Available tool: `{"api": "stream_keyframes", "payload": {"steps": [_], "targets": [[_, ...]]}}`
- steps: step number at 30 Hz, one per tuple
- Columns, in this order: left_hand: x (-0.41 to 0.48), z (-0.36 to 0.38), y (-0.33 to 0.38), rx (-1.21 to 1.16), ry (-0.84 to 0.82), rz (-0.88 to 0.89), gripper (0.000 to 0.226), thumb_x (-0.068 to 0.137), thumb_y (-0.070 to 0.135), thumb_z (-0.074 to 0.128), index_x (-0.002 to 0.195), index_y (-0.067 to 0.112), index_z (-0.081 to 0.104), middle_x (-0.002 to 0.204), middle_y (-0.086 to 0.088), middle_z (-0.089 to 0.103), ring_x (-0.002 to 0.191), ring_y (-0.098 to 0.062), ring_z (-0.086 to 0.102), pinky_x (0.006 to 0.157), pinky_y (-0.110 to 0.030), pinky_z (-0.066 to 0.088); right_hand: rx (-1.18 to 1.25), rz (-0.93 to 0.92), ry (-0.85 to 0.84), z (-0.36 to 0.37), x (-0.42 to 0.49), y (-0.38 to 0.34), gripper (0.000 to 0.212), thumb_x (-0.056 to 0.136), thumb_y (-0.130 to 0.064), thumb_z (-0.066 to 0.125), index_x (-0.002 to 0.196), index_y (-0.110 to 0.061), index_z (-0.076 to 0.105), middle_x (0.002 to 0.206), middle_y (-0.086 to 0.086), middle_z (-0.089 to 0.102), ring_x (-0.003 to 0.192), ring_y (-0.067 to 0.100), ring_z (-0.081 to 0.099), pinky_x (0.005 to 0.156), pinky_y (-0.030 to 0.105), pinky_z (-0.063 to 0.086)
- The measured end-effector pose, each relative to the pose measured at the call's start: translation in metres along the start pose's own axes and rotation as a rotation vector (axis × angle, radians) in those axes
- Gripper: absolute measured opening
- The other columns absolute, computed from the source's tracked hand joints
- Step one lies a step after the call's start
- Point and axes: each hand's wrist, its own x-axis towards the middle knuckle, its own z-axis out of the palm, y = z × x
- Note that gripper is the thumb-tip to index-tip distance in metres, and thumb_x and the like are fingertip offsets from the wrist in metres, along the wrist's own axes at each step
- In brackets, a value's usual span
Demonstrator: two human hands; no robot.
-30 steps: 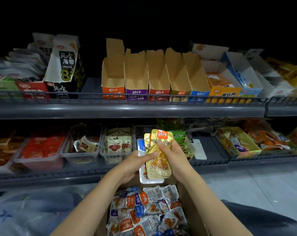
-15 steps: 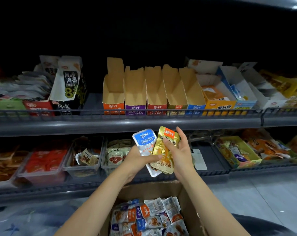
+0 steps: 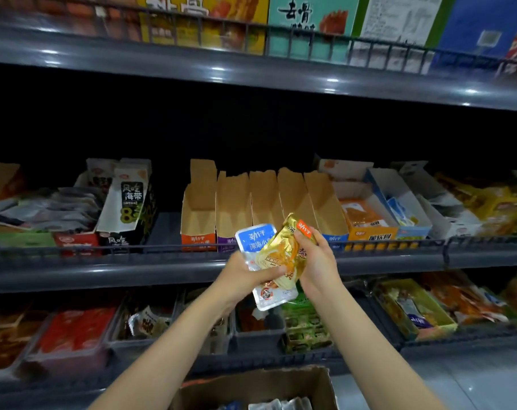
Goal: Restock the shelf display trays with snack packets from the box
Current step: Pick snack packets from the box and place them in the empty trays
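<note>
"Where are the packets now?"

"I have both at the centre of my view. The left hand (image 3: 245, 276) grips the blue-and-white packet (image 3: 255, 238) from below, with its thumb laid across the lower part of the gold packet (image 3: 280, 255). The right hand (image 3: 316, 261) pinches the gold packet at its right edge, beside the orange label."

"Anything different from half a second ago?"

"Yes. Both hands have come up. They were in front of the lower shelf, and now I see them against the front rail of the middle shelf (image 3: 103, 270). The gold packet stood almost upright then, and now its top leans toward 1 o'clock and overlaps the blue-and-white one more."

"And the trays?"

"The five open cardboard display trays (image 3: 233, 202) sit at 12 o'clock from the packets, just above them, in the same row as before. I can't see any packets in them."

"The box?"

"The cardboard box (image 3: 251, 386) has slid down to 6 o'clock, at the bottom edge, with only a few packets showing. My view has tipped up, so a top shelf (image 3: 251, 75) of large cartons now runs across 12 o'clock."
</note>
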Motion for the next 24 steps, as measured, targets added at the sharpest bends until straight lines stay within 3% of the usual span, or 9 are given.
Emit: {"api": "stream_keyframes", "payload": {"steps": [5, 7, 10, 14, 19, 21, 24], "targets": [[0.018, -0.007, 0.019, 0.032, -0.058, -0.002, 0.034, 0.075, 0.011, 0.076, 0.107, 0.01, 0.064, 0.101, -0.005, 0.073, 0.094, -0.02, 0.07, 0.085, -0.034, 0.055, 0.032, 0.209, -0.202, 0.002, 0.012, -0.023, 0.048, 0.086, -0.014, 0.059, 0.132, -0.004, 0.049, 0.121, 0.02, 0.063, 0.105, 0.032, 0.064, 0.079, 0.044, 0.053], [0.029, -0.011, 0.026, 0.049, -0.11, -0.019, 0.032, 0.077, 0.01, 0.074, 0.107, 0.009, 0.063, 0.102, -0.006, 0.073, 0.095, -0.021, 0.069, 0.085, -0.034, 0.055, -0.014, 0.199, -0.263, -0.003, 0.021, -0.033, 0.048, 0.086, -0.014, 0.059, 0.132, -0.004, 0.049, 0.121, 0.018, 0.063, 0.109, 0.03, 0.062, 0.087, 0.043, 0.051], [0.05, -0.015, 0.039, 0.064, -0.141, -0.047, 0.025, 0.08, 0.01, 0.07, 0.104, 0.012, 0.062, 0.098, -0.004, 0.074, 0.092, -0.018, 0.07, 0.081, -0.03, 0.056, -0.131, 0.101, -0.299, -0.016, 0.039, -0.053, 0.057, 0.079, -0.01, 0.065, 0.133, -0.01, 0.047, 0.117, 0.012, 0.065, 0.107, 0.025, 0.062, 0.085, 0.035, 0.052], [0.085, -0.01, 0.054, 0.12, -0.152, -0.065, 0.024, 0.081, 0.013, 0.07, 0.102, 0.013, 0.061, 0.092, 0.0, 0.074, 0.085, -0.013, 0.071, 0.073, -0.024, 0.056, -0.285, 0.035, -0.338, -0.025, 0.068, -0.084, 0.068, 0.067, -0.006, 0.07, 0.13, -0.019, 0.047, 0.117, 0.01, 0.065, 0.106, 0.023, 0.065, 0.087, 0.034, 0.056], [0.131, -0.012, 0.065, 0.194, -0.086, -0.01, 0.023, 0.083, 0.015, 0.068, 0.105, 0.012, 0.062, 0.104, -0.008, 0.071, 0.091, -0.018, 0.069, 0.085, -0.03, 0.055, -0.469, -0.185, -0.346, -0.025, 0.111, -0.12, 0.06, 0.071, -0.011, 0.069, 0.127, -0.02, 0.051, 0.116, 0.005, 0.066, 0.103, 0.02, 0.066, 0.086, 0.032, 0.056], [0.147, -0.021, 0.072, 0.315, -0.012, 0.046, 0.018, 0.086, 0.012, 0.065, 0.103, 0.01, 0.062, 0.1, -0.008, 0.07, 0.081, -0.011, 0.068, 0.077, -0.022, 0.055, -0.604, -0.288, -0.308, -0.023, 0.131, -0.136, 0.059, 0.074, -0.015, 0.071, 0.129, -0.016, 0.05, 0.112, 0.004, 0.067, 0.103, 0.019, 0.066, 0.088, 0.03, 0.054], [0.166, -0.029, 0.084, 0.506, 0.096, 0.135, 0.02, 0.083, 0.011, 0.069, 0.098, 0.022, 0.06, 0.094, -0.007, 0.071, 0.07, -0.002, 0.064, 0.064, -0.012, 0.052, -0.82, -0.443, -0.268, -0.014, 0.158, -0.155, 0.05, 0.081, -0.016, 0.071, 0.126, -0.023, 0.05, 0.099, -0.008, 0.065, 0.086, 0.006, 0.064, 0.066, 0.009, 0.05]]}}
